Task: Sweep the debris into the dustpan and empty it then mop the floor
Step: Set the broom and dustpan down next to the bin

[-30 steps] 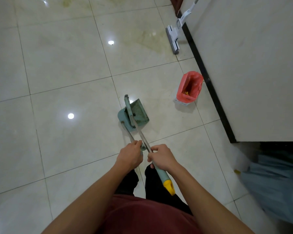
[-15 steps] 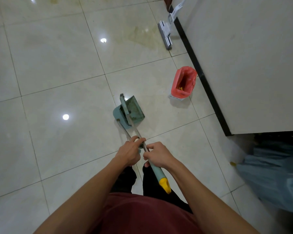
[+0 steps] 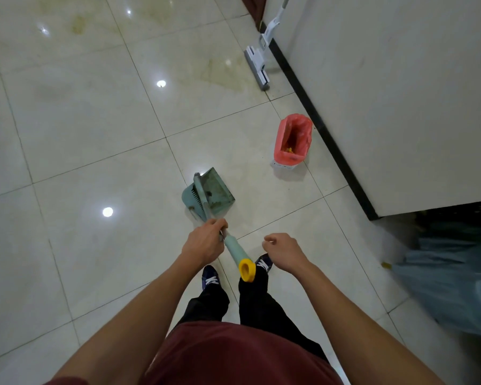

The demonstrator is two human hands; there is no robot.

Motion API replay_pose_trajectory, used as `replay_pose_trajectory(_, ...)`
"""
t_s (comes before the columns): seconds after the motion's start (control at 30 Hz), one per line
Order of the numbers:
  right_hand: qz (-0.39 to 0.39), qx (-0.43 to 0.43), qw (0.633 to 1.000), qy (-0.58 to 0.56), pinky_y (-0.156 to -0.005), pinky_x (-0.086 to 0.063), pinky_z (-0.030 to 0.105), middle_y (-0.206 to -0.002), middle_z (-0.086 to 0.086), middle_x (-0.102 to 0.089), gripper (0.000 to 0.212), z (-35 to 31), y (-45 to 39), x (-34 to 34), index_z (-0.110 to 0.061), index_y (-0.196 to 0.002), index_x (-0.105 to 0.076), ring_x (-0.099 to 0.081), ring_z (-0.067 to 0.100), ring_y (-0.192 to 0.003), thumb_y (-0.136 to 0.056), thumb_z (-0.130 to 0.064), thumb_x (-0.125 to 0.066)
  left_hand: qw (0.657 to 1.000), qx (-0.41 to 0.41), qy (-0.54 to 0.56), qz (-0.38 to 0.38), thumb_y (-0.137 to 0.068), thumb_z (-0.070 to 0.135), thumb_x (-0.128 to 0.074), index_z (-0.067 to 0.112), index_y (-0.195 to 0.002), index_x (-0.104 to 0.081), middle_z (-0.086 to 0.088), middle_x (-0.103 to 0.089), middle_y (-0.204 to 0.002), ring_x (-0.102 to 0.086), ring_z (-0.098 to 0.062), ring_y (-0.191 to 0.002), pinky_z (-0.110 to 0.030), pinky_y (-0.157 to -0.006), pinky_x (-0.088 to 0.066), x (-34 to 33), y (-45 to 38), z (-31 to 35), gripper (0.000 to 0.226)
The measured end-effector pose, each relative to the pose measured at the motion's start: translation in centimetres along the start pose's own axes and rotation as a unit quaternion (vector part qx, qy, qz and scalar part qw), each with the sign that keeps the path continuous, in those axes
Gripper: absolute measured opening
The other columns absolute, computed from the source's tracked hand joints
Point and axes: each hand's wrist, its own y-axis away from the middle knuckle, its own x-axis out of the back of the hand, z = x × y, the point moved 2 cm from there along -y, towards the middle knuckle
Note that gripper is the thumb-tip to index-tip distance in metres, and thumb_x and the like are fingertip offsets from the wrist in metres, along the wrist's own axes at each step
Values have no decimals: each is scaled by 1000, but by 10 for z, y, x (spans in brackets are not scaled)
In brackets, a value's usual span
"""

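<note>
A teal dustpan [image 3: 217, 194] stands on the tiled floor just ahead of my feet, with the broom [image 3: 202, 191] resting against it. My left hand [image 3: 204, 241] grips both long handles together, just above the broom's teal grip with its yellow end cap [image 3: 247, 269]. Off to the right of that grip, my right hand [image 3: 282, 250] hangs free with loosely curled fingers and holds nothing. A small bin with a red liner [image 3: 292, 140] sits by the wall, yellow bits inside. A white flat mop [image 3: 257, 65] leans on the wall further back.
A white wall with a black skirting [image 3: 331, 140] runs along the right. A bluish plastic bag [image 3: 453, 276] lies at the right edge near a dark opening. Yellowish stains [image 3: 220, 76] mark the tiles near the mop. My shoes [image 3: 210, 279] stand behind the dustpan.
My right hand has let go of the broom handle and moved off to the right. My left hand now holds both handles alone. The view has shifted slightly.
</note>
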Motion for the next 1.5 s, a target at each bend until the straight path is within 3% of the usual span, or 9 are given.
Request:
replay_pose_trajectory(0.17,7,2,1000,31,-108,-39,32,-143,9,-57,45,6,-8,22,-11,-140,-57,-51,26,-132,-99,-25,-47,1000,5,5,31,-94,21,-57,24,-122,-56,-6,-68,-112,-64,-29,-87,-37,-69,-52,22,-9,4,28)
replay_pose_trajectory(0.37,12,-9,999,34,-108,-41,34,-145,9,-55,45,27,-34,60,-14,-142,-55,-53,25,-131,-100,-26,-48,993,77,56,64,-96,18,-49,10,-99,-63,-12,-68,-88,-65,-29,-74,-46,-70,-60,68,-53,8,17)
replay_pose_trajectory(0.53,8,-10,999,36,-107,-43,34,-144,12,-55,46,35,-78,113,-12,-143,-53,-54,27,-129,-100,-26,-49,995,77,54,34,-91,33,-49,22,-91,-64,-3,-71,-86,-68,-24,-73,-44,-66,-62,98,-100,33,18)
replay_pose_trajectory(0.73,22,-1,1000,0,-106,-43,33,-143,11,-56,46,36,-122,188,-11,-143,-54,-53,28,-129,-99,-26,-50,995,76,46,43,-86,31,-57,26,-91,-67,3,-69,-85,-67,-18,-75,-43,-71,-62,140,-167,93,12)
replay_pose_trajectory(0.9,43,2,999,-13,-105,-44,33,-144,11,-55,46,30,-150,243,-12,-143,-54,-54,28,-129,-100,-27,-50,997,47,32,53,-90,34,-57,27,-90,-64,4,-68,-84,-66,-15,-73,-41,-69,-61,171,-213,136,10)
replay_pose_trajectory(1.13,43,-7,999,-16,-102,-46,34,-142,10,-57,46,4,-186,288,-14,-142,-55,-57,28,-124,-98,-26,-51,999,-11,-33,16,-80,40,-42,23,-77,-58,1,-64,-74,-62,-22,-66,-44,-63,-58,199,-281,167,23)
replay_pose_trajectory(1.3,75,-19,996,-34,-101,-47,36,-138,11,-60,42,-32,-220,321,-12,-138,-58,-58,28,-122,-99,-23,-49,997,-49,-57,-7,-89,32,-48,21,-96,-67,-4,-70,-90,-65,-25,-77,-45,-72,-60,236,-347,185,22)
replay_pose_trajectory(1.5,123,-49,987,-90,-98,-46,33,-136,10,-62,38,-77,-246,345,-12,-136,-60,-59,27,-120,-101,-21,-47,987,-108,-102,-66,-92,29,-49,19,-87,-62,-4,-66,-83,-61,-23,-70,-38,-63,-55,272,-415,197,17)
